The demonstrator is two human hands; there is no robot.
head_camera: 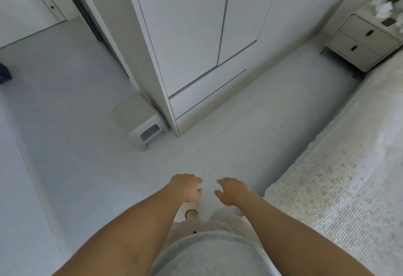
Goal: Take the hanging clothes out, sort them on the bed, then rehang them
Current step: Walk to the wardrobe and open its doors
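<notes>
Both hands (186, 187) (234, 190) empty, loosely curled, outstretched

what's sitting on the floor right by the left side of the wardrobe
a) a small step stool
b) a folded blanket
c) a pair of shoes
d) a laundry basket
a: a small grey step stool stands on the floor tiles against the left side of the closed white wardrobe.
</notes>
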